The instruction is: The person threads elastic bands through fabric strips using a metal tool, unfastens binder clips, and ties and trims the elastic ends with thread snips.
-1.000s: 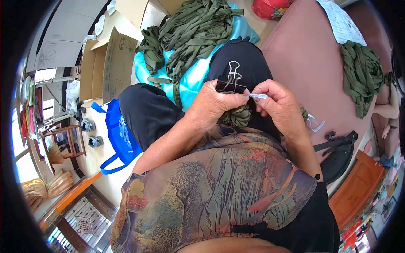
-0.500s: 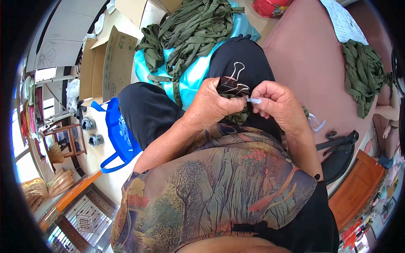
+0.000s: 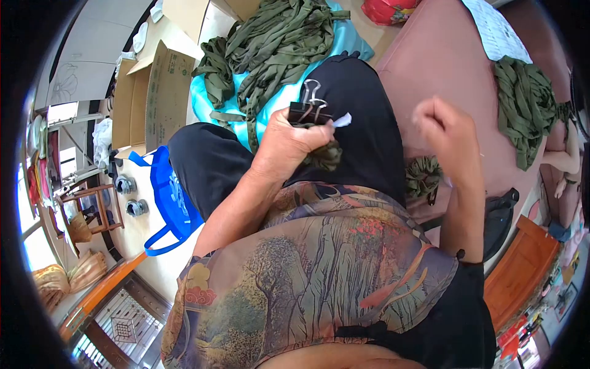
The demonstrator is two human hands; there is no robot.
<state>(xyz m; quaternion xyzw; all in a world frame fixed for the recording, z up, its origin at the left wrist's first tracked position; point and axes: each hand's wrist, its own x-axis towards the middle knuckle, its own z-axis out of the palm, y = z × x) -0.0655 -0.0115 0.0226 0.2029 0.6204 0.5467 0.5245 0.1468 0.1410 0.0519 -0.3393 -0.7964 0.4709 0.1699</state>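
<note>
My left hand is closed round a small bundle of dark green fabric strip above my lap. A black binder clip with silver wire handles sits at the top of that bundle, also in the left hand's grasp. A small white slip sticks out beside the left thumb. Off to the right, apart from the bundle, is my right hand, its fingers curled and smeared by motion. Below it on the brown seat lies another coil of green strip, with a dark clip partly visible at its lower end.
A large heap of green strips lies on shiny turquoise cloth ahead. More green strips and a printed sheet rest on the brown seat. A blue bag and cardboard box stand left. Another person's arm shows far right.
My right hand has let go of the white slip and moved right, away from the bundle. My left hand has shifted slightly left with the bundle and clip. The coil on the seat is now uncovered.
</note>
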